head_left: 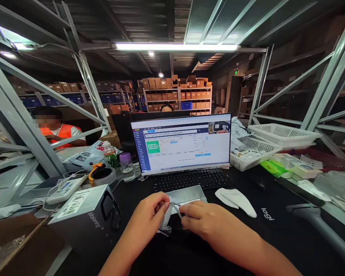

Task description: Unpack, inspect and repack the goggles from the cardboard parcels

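In front of the keyboard, my left hand [154,211] pinches one end of a thin grey cable-like strip [175,207]. My right hand [199,218] grips the strip's other side with bent fingers; its exact kind is unclear. Crumpled white wrapping [166,221] hangs beside my left fingers, with something dark at its lower end. Just beyond both hands lies a shallow light-grey box [189,193], partly hidden by them. White folded cloth pieces [237,200] rest to the right of my right hand.
A monitor [181,145] and black keyboard [189,180] stand ahead. At left are a printed box [89,218], tape roll [102,173] and purple-lidded jar [128,168]. White baskets [255,153], a mouse [261,184] and a grey handheld scanner [319,218] are at right. A person in an orange vest [64,134] sits beyond.
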Demonstrator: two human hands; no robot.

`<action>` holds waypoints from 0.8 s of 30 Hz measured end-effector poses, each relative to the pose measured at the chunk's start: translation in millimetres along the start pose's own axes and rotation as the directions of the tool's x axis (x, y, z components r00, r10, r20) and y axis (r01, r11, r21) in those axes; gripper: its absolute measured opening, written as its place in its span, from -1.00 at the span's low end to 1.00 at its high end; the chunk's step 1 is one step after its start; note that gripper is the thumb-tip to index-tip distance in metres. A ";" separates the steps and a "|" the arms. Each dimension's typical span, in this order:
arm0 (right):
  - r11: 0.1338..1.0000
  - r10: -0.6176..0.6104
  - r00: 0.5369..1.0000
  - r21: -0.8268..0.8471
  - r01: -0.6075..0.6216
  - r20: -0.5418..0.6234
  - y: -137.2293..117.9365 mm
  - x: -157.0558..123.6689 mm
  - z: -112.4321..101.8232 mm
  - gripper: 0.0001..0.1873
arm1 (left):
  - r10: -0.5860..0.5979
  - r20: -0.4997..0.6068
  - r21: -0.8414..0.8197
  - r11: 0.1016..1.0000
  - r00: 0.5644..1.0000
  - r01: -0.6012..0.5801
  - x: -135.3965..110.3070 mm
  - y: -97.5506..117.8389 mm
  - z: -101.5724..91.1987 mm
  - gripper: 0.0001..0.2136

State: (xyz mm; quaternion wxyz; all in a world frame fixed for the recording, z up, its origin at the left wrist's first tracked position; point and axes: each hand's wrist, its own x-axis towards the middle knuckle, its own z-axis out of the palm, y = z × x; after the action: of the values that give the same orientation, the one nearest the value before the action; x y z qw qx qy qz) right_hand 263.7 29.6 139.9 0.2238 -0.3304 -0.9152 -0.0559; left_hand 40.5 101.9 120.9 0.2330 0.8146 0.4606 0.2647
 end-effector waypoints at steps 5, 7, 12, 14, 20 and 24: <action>0.989 0.102 0.993 0.115 -0.096 -0.055 0.9 -8.1 -6.8 -0.79 | 0.020 -0.068 -0.161 0.986 0.997 -0.031 -4.2 3.2 -11.0 -0.67; 0.981 0.151 0.986 0.136 -0.140 -0.071 0.3 -10.4 -6.7 -0.78 | 0.029 -0.092 -0.215 0.975 0.995 -0.049 -8.2 6.9 -12.1 -0.68; 0.998 0.052 0.994 0.025 -0.050 -0.094 1.3 -9.8 -1.3 -0.76 | 0.082 -0.096 -0.177 0.979 0.992 -0.098 -12.6 14.2 -8.3 -0.72; 0.999 -0.015 0.992 -0.030 0.011 -0.122 0.5 -7.4 0.4 -0.77 | 0.110 -0.083 -0.179 0.976 0.991 -0.123 -13.1 14.6 -7.4 -0.72; 0.995 0.010 0.977 -0.097 -0.031 -0.211 -9.7 2.8 9.7 -0.84 | 0.245 0.005 -0.044 0.969 0.969 -0.245 -16.6 16.9 -6.2 -0.77; 0.997 0.053 0.991 -0.042 -0.059 -0.124 -2.7 7.2 17.2 -0.84 | 0.267 -0.069 0.051 0.963 0.961 -0.264 -17.4 17.0 -7.0 -0.77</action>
State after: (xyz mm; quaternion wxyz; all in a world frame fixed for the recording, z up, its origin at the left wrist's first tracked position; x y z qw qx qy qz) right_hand 250.7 35.9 127.9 0.2734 -0.3570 -0.8886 -0.0905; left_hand 39.0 79.6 133.0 0.1612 0.8631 0.3608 0.3146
